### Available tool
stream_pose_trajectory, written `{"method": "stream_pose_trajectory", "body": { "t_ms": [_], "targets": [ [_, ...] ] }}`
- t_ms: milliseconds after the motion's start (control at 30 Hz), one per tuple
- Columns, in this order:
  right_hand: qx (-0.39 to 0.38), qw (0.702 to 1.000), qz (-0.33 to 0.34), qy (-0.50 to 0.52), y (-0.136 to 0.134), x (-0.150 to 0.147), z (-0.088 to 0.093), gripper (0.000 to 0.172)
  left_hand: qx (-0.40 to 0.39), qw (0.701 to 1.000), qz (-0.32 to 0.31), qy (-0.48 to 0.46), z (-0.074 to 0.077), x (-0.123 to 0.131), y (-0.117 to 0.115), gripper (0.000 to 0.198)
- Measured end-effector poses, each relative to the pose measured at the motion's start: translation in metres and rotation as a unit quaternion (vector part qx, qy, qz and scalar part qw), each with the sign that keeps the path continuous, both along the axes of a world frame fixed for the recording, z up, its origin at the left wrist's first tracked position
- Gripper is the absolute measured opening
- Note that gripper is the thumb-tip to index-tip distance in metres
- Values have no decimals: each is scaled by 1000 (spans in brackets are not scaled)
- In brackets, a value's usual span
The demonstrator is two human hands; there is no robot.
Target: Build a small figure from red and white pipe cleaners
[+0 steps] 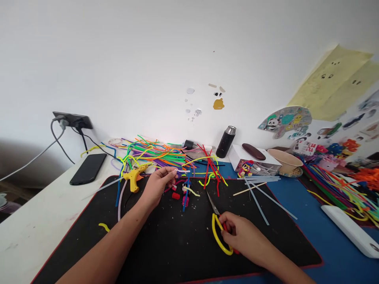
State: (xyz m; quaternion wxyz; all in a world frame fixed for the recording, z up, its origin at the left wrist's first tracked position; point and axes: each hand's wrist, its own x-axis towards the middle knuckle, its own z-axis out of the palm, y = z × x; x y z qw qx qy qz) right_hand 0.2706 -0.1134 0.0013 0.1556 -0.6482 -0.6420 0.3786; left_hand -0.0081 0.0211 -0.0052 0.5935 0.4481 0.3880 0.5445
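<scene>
My left hand is closed, its fingers pinching a white pipe cleaner whose short end sticks out to the right. Low over the black mat, my right hand grips scissors with yellow and red handles. Their blades point up and away, towards a bunch of red pipe cleaners. Just right of my left hand lie a blue pipe cleaner, a pale yellow piece and small pink and red bits. Beside my left wrist rests a yellow glue gun.
Many coloured pipe cleaners are heaped along the wall. Clear glue sticks lie on the right of the black mat. A phone is at left; a black bottle, a white box and a bowl stand behind.
</scene>
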Motion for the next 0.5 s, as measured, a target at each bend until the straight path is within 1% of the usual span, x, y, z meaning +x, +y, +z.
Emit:
{"method": "stream_pose_trajectory", "body": {
  "t_ms": [33, 67, 133, 167, 233, 300, 367, 433, 500],
  "targets": [
    [-25, 998, -12, 51, -2, 1, -3, 8, 2, 1000, 0, -2, 0, 0, 0, 43],
    [-46, 994, -29, 100, -4, 2, -5, 15, 4, 1000, 0, -3, 0, 0, 0, 43],
    [-91, 978, -49, 180, -9, 4, -7, 36, 4, 1000, -1, -5, 0, 0, -1, 43],
    [-108, 969, -56, 214, -12, 5, -6, 43, 4, 1000, -3, -6, 0, 0, -1, 42],
    [-133, 955, -46, 262, -18, 4, -1, 54, -1, 1000, -5, -14, 1, 0, -2, 41],
    [-129, 953, -31, 272, -22, 0, 9, 56, -10, 999, -9, -32, 1, 1, -2, 40],
    [-88, 954, -21, 284, -23, -6, 19, 52, -27, 997, -17, -65, 2, 2, -2, 39],
    [-41, 946, -22, 320, -17, -16, 27, 53, -44, 993, -30, -106, 2, 2, -2, 37],
    [-26, 934, -20, 355, -5, -29, 30, 54, -60, 987, -43, -146, 2, 3, -2, 34]
  ]
}}
